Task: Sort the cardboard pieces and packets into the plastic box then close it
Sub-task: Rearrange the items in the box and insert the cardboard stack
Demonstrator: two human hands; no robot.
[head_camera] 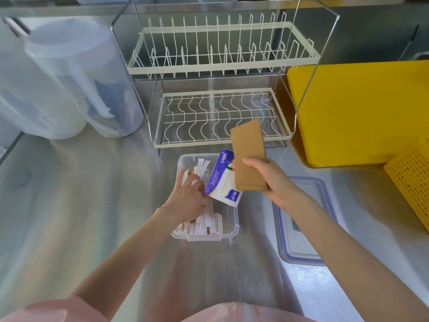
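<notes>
A clear plastic box (228, 233) stands open on the steel counter in front of me, with several white paper packets (209, 225) lying in it. My left hand (189, 195) reaches into the box, its fingers on the packets and on the edge of a blue and white tissue packet (224, 177) that leans tilted in the box. My right hand (270, 180) holds a stack of brown cardboard pieces (248, 154) upright above the box's right side. The box's lid (301, 219), clear with a blue rim, lies flat on the counter to the right.
A two-tier white wire dish rack (220, 94) stands just behind the box. A yellow board (362, 108) and a yellow perforated basket (413, 182) sit at the right. Large translucent containers (76, 77) stand at the back left.
</notes>
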